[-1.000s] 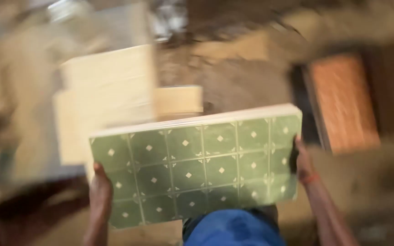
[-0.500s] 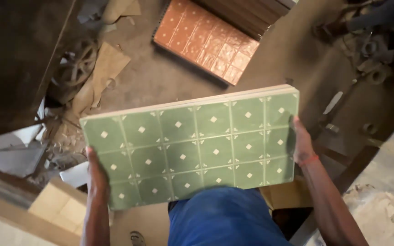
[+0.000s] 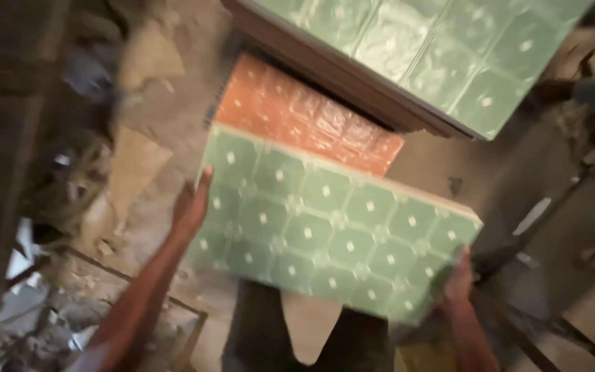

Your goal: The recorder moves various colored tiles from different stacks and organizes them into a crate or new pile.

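Head cam: gripping a green patterned tile board (image 3: 325, 234) at both short ends, left hand (image 3: 191, 207) and right hand (image 3: 457, 279) clamped on it, held tilted over an orange tile stack (image 3: 297, 117), below another green stack (image 3: 435, 48).

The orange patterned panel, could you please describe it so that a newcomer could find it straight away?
Start at the large green diamond-patterned panel held between the left hand and the right hand. Just beyond its far edge lies the orange patterned panel, below another green panel at the top. It alone is orange.
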